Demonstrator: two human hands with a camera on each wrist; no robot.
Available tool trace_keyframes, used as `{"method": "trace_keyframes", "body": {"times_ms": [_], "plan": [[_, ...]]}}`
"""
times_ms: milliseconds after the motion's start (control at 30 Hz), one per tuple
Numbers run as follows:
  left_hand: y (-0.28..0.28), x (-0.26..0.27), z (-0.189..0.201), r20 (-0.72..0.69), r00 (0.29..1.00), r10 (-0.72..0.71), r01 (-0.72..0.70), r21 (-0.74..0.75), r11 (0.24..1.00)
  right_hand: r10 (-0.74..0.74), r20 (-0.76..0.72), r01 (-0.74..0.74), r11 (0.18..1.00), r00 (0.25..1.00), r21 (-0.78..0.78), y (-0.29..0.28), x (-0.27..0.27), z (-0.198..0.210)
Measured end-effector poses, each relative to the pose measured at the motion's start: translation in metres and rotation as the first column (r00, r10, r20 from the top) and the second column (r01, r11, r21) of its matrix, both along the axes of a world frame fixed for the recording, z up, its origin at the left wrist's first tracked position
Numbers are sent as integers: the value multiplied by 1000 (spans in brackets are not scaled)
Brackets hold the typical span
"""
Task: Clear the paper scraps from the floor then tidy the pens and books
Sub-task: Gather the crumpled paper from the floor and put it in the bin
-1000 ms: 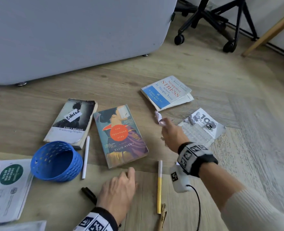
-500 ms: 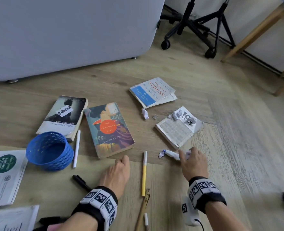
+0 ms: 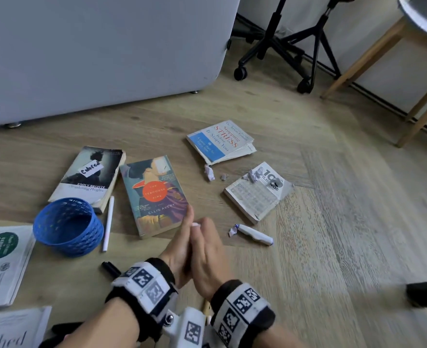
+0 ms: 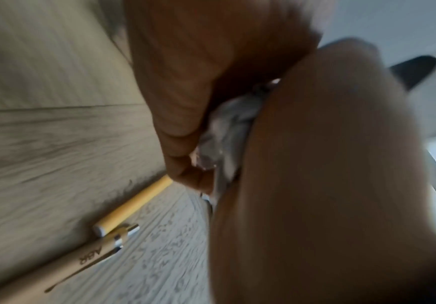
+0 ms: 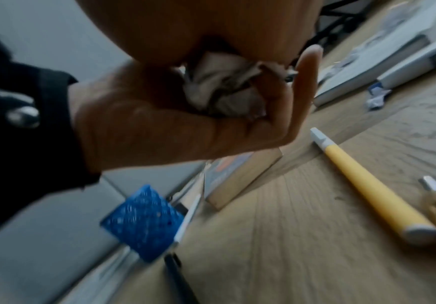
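Note:
My left hand and right hand meet palm to palm just above the floor. A crumpled paper wad is held between them. Loose scraps lie by the Stress book, on the puzzle book and beside a white marker. The Teahouse Fire book and Wuthering Heights lie on the left. A blue basket lies tipped next to a white pen. A yellow pen rests under my hands.
A grey cabinet fills the back left. A chair base and wooden stool legs stand at the back right. Printed sheets lie at the left edge, a black marker by my left wrist.
My right hand drew back from the scrap by the white marker and joined the left. The left hand rose off the floor and now holds the wad with it.

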State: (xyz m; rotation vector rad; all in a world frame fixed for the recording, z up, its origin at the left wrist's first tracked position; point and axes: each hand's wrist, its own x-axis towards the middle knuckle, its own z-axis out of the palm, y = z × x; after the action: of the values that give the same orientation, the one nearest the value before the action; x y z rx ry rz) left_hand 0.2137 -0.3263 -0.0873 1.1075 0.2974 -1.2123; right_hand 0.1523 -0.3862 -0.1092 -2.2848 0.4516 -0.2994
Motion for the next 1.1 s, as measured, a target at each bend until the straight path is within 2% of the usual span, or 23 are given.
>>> {"method": "trace_keyframes", "body": {"times_ms": [33, 100, 133, 300, 367, 433, 467, 500, 533, 600, 633, 667, 700, 733, 867, 933, 967, 1033, 1100], "plan": [[5, 4, -1, -35, 999, -23, 23, -8, 1000, 55, -70, -67, 982, 996, -176, 1, -3, -4], [10, 10, -4, -65, 994, -92, 93, 1, 996, 105, -204, -183, 891, 973, -416, -3, -7, -15], [10, 11, -6, -52, 994, -92, 93, 13, 996, 99, -229, -194, 876, 968, -443, -4, -8, -17], [-4, 10, -24, 54, 998, 14, -18, 73, 997, 27, -112, -79, 864, 993, -496, -8, 4, -13], [-3, 13, -27, 81, 996, 40, -53, 168, 984, 84, -81, -107, 930, 993, -352, -13, 8, -12], [0, 19, -31, 208, 973, 103, -151, 232, 961, 199, -71, -205, 975, 977, -89, -27, 7, -14], [2, 24, -35, 321, 941, 109, -197, 257, 946, 220, -75, -223, 974, 973, -32, -39, 5, -16], [3, 31, -38, 453, 889, 72, -223, 289, 931, 193, -86, -199, 978, 977, -65, -55, 2, -21], [4, 40, -39, 595, 804, -12, -237, 338, 911, 136, -92, -149, 976, 986, -157, -73, -2, -28], [6, 60, -37, 803, 538, -257, -281, 459, 843, 62, -130, -108, 917, 990, -384, -107, -9, -41], [8, 69, -36, 844, 391, -366, -322, 499, 805, 61, -187, -143, 876, 980, -461, -119, -13, -48], [10, 76, -35, 847, 274, -455, -348, 529, 774, 81, -247, -201, 837, 966, -508, -127, -15, -54], [10, 82, -38, 823, 190, -535, -363, 566, 740, 107, -289, -252, 810, 951, -529, -133, -15, -60], [11, 88, -42, 785, 139, -604, -376, 606, 701, 139, -304, -289, 793, 943, -536, -137, -15, -62], [10, 108, -62, 677, 22, -736, -407, 679, 612, 245, -275, -363, 742, 929, -563, -141, -10, -63], [8, 111, -69, 620, -20, -784, -402, 713, 574, 241, -233, -332, 769, 942, -546, -148, -8, -61], [7, 111, -73, 590, -36, -806, -408, 728, 551, 187, -185, -257, 821, 965, -509, -154, -4, -57], [4, 109, -78, 523, -44, -851, -433, 758, 488, -16, -57, -8, 912, 998, -410, -172, 12, -45], [1, 108, -83, 484, -45, -874, -472, 761, 446, -268, 2, 252, 902, 963, -351, -200, 37, -34]]}}
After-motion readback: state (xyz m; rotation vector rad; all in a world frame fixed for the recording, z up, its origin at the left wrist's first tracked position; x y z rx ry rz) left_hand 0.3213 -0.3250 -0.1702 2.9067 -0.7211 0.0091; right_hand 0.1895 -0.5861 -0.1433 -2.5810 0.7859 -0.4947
